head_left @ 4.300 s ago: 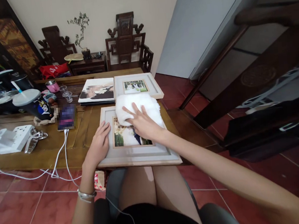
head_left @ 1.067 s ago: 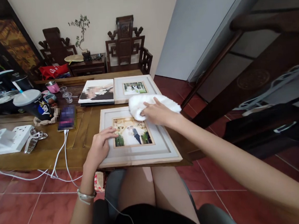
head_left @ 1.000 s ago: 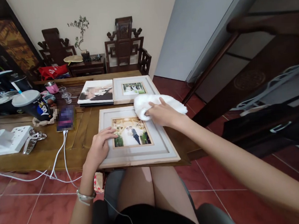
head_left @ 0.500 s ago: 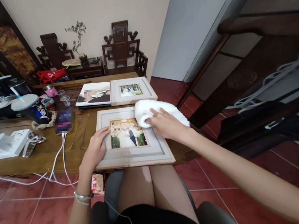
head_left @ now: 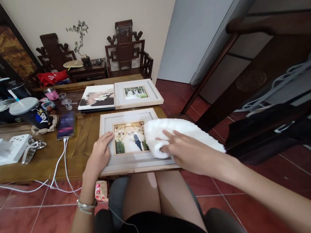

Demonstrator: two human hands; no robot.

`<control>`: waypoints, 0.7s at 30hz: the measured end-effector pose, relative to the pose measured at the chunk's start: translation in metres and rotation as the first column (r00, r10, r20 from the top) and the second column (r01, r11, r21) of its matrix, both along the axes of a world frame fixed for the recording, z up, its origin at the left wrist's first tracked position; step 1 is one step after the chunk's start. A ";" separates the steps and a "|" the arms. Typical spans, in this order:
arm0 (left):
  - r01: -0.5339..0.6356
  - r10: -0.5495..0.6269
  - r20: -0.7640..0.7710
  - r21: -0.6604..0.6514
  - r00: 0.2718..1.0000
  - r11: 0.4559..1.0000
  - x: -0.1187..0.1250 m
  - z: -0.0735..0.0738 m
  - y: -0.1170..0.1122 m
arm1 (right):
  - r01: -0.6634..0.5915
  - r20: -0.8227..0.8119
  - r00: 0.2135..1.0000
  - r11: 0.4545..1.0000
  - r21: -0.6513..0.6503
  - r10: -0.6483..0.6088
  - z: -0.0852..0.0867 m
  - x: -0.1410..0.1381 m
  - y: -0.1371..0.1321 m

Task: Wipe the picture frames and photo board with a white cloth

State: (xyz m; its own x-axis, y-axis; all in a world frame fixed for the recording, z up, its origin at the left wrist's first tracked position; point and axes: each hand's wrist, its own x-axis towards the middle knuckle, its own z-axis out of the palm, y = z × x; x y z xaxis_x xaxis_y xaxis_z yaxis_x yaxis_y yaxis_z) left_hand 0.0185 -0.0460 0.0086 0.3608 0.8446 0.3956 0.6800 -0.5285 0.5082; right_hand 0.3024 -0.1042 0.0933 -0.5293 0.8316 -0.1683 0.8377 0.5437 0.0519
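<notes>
Now right hand (head_left: pixel 187 151) presses white cloth (head_left: pixel 173 131) on frame (head_left: pixel 125 113); left hand (head_left: pixel 100 155) flat, fingers spread.

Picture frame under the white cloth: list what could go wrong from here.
1. The picture frame lies at the table's near edge above the knees; the right hand pressing the white cloth toward that edge could slide it off, with only the left hand flat on its left border.
2. The cloth's tail hangs past the table's right side and might drag.
</notes>
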 end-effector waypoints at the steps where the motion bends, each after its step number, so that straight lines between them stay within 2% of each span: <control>1: 0.000 0.000 0.005 0.000 1.000 1.000 0.000 0.000 0.000 | 0.009 -0.008 1.000 1.000 -0.004 -0.009 0.000 0.000 -0.001; 3: -0.009 0.009 0.013 0.003 1.000 1.000 -0.001 0.000 0.001 | 0.042 -0.019 0.999 0.999 0.014 -0.042 -0.004 0.000 0.007; 7: -0.024 0.024 -0.001 0.004 1.000 1.000 -0.001 0.003 0.002 | 0.116 -0.003 0.993 0.985 0.126 -0.116 -0.018 -0.003 0.047; 11: -0.024 0.024 -0.019 -0.012 1.000 1.000 0.002 0.006 0.000 | 0.071 0.049 0.995 0.976 0.207 -0.083 -0.022 -0.006 0.070; 14: -0.016 0.016 -0.017 -0.012 1.000 1.000 0.003 0.006 -0.001 | 0.030 0.068 0.997 0.982 0.186 -0.043 -0.016 -0.008 0.056; 21: -0.020 0.020 0.023 -0.001 1.000 1.000 0.003 0.001 0.001 | -0.013 -0.024 1.000 0.999 0.034 0.014 -0.003 -0.005 -0.021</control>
